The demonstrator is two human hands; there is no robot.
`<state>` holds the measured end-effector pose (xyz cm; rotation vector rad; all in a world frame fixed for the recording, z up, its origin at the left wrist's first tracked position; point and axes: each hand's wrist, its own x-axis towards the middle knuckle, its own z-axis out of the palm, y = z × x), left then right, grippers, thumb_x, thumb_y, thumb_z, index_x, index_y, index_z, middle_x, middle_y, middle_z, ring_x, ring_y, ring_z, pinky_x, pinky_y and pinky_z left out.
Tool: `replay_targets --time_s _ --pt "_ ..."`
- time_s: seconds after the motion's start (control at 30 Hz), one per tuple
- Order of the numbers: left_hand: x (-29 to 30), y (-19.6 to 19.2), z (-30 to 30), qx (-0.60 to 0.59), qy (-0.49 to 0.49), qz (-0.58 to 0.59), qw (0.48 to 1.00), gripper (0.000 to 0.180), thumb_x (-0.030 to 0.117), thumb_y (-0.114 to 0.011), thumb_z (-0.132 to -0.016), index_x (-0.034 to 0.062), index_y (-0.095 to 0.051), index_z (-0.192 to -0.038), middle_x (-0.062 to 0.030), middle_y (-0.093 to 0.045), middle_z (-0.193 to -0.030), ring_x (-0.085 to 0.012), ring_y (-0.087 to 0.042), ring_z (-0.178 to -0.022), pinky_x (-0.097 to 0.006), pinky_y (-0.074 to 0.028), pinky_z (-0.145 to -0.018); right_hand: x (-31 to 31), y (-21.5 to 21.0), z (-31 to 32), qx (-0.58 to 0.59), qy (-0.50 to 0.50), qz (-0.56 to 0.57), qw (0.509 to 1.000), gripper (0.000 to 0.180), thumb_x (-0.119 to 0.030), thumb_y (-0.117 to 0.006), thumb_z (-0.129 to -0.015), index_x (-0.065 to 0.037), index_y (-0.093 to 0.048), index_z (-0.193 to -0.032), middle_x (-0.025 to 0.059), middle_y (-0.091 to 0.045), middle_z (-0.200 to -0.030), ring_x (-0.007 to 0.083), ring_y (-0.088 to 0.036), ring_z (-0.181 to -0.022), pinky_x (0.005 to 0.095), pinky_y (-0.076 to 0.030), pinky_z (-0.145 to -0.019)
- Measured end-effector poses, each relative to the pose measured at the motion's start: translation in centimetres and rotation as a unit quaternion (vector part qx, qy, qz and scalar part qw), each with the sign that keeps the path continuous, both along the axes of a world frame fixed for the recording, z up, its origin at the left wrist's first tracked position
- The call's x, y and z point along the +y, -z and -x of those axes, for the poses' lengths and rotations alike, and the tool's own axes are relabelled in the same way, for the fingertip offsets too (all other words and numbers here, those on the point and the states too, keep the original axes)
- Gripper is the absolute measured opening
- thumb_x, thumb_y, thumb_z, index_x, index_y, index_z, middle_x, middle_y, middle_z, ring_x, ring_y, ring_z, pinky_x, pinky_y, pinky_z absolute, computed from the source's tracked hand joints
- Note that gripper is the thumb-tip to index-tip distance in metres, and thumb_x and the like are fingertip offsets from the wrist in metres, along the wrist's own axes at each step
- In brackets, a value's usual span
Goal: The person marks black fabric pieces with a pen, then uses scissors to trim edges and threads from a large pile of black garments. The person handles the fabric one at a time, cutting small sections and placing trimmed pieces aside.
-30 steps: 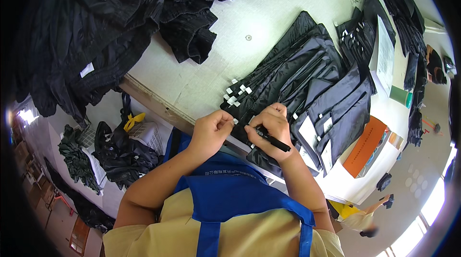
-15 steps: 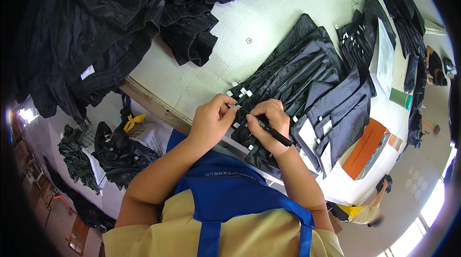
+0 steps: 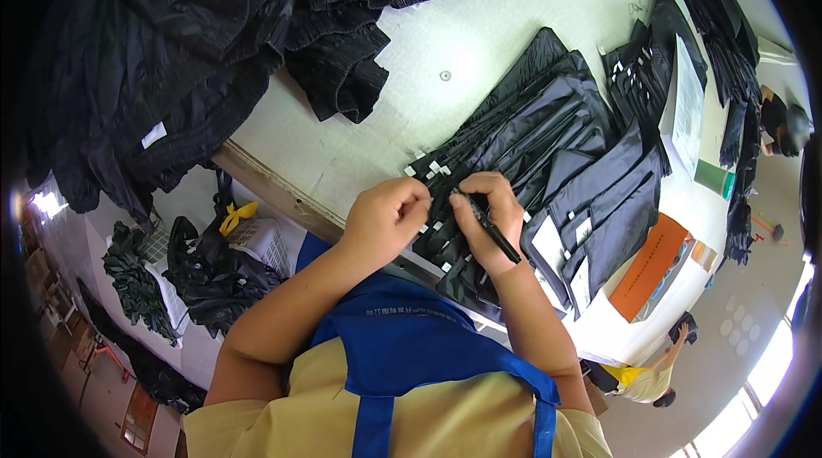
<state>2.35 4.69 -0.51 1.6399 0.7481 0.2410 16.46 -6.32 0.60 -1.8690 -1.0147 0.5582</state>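
Gripping the black pen (image 3: 498, 241), your right hand (image 3: 490, 220) is closing its thumb and fingers around the barrel, and the pen is slanting over the near left part of the stack of black fabric pieces (image 3: 552, 128). Your left hand (image 3: 390, 218) is curling thumb to forefinger at the stack's left edge; you're hiding the pinch, so I cannot tell whether anything is between those fingertips. Small white tags (image 3: 434, 169) are poking out along that same edge, just beside both hands. Over to the stack's left, a big heap of black garments (image 3: 188, 38) is spreading, well apart from it. To the stack's right, an orange sheet (image 3: 648, 265) is lying, and a green roll (image 3: 714, 178) is sitting farther up. Under the stack, the pale table (image 3: 428, 51) is carrying it, while beyond its right side a co-worker (image 3: 646, 383) is bending.
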Motion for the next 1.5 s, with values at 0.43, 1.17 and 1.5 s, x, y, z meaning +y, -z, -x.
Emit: replay_targets --time_s 0.43,1.17,1.5 --pt "1.6 1.0 -3.8 0.086 -0.003 -0.013 0.996 0.007 0.010 -0.061 -0.081 0.0042 -0.062 -0.083 -0.0092 -0.060 -0.072 -0.0270 -0.059 -0.068 -0.038 -0.046 -0.062 0.2 0.8 -1.3 0.030 0.046 0.059 0.997 0.013 -0.004 -0.072 -0.071 -0.005 -0.060 -0.075 0.0060 -0.061 -0.072 0.0220 -0.056 -0.070 0.0325 -0.044 -0.071" --pt "1.7 1.5 -1.6 0.057 -0.052 0.085 0.993 0.012 0.000 -0.058 -0.086 -0.0002 -0.063 -0.097 -0.0047 -0.065 -0.080 -0.0077 -0.058 -0.066 -0.022 -0.047 -0.061 0.8 -0.5 -3.6 -0.057 -0.119 0.022 0.991 0.018 -0.018 -0.062 -0.086 -0.006 -0.064 -0.100 0.0030 -0.061 -0.073 0.0201 -0.061 -0.074 0.0437 -0.036 -0.097" --pt "1.6 2.7 -3.2 0.066 -0.042 -0.002 0.997 0.006 0.010 -0.064 -0.081 0.0037 -0.065 -0.082 -0.0110 -0.062 -0.076 -0.0258 -0.059 -0.067 -0.036 -0.046 -0.062 1.5 0.5 -2.2 -0.010 -0.062 0.053 0.997 0.009 -0.008 -0.070 -0.076 -0.007 -0.061 -0.075 -0.0010 -0.060 -0.071 0.0148 -0.056 -0.064 0.0383 -0.034 -0.096"
